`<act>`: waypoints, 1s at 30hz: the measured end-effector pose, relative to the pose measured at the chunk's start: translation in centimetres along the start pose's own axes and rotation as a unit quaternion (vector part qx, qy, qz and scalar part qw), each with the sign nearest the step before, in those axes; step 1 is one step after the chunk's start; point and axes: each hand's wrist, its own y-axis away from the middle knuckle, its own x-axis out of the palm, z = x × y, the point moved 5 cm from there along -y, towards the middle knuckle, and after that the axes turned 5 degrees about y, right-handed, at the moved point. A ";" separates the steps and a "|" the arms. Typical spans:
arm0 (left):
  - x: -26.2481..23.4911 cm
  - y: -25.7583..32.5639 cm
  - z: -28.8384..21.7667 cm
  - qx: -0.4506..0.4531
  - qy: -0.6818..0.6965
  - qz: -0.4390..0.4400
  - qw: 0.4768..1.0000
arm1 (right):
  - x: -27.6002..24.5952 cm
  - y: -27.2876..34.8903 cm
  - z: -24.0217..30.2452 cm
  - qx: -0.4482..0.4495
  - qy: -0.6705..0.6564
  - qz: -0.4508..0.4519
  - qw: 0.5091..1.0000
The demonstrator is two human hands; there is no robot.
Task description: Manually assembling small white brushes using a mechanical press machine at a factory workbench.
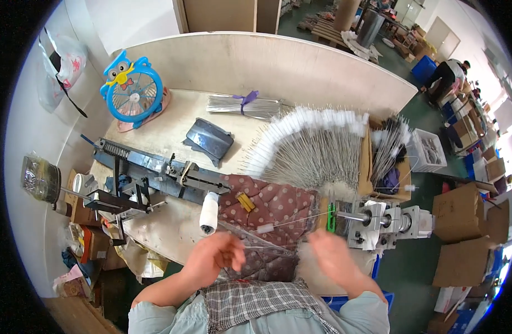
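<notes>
My left hand (218,258) is half curled over the near edge of a brown polka-dot quilted cloth (278,200), its fingertips bunched together. Whatever sits in those fingers is too small to make out. My right hand (335,257) is smeared by motion, just below a green clip (331,217) on the metal spindle machine (378,222). Between the hands runs a thin wire (272,246). A thin wire brush with a white tuft (265,228) lies across the cloth, its stem reaching toward the green clip. Near my left hand stands a white spool (209,213).
A large fan of white-tipped wire brushes (317,150) covers the right back, beside a cardboard box (367,167) holding more. A clamp rig (155,172), blue fan (134,96), dark plastic piece (209,140) and tied wire bundle (245,106) are on the table. A low board (256,61) rises behind.
</notes>
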 end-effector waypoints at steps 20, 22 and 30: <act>12.7 -15.3 3.6 0.436 -0.763 0.091 0.468 | -4.5 -4.2 -7.1 0.093 -0.081 -0.190 0.974; 11.3 -16.5 3.3 0.386 -0.812 0.082 0.429 | -4.3 -4.1 -7.1 0.082 -0.118 -0.096 0.985; 5.0 -5.6 1.3 0.435 -0.642 0.051 0.629 | -4.8 -9.9 0.5 -0.164 -0.170 -0.222 0.946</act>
